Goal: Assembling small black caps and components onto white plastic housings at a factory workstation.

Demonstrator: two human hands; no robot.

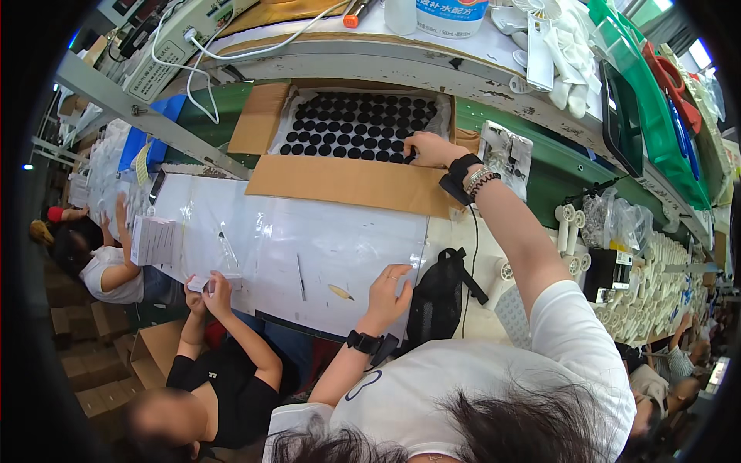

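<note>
A cardboard box [332, 182] with its flaps folded out holds rows of black round pieces [363, 117] in a pale liner. Reaching to its near right corner, my right hand [434, 150] has its fingers closed on a black round piece [410, 156], mostly hidden by the fingertips. My left hand [387, 296] hovers by the table's near edge, thumb and fingers apart, with nothing in it. To its left lie a small tan leaf-shaped piece [340, 292] and a thin pen-like stick [301, 278] on the white tabletop [270, 235].
A black mesh bag [438, 297] lies right of my left hand. White plastic parts [617, 316] crowd the right side. Above the box runs a shelf [324, 58] with a bottle [451, 17]. At left, a co-worker's hands [210, 292] hold a small white box.
</note>
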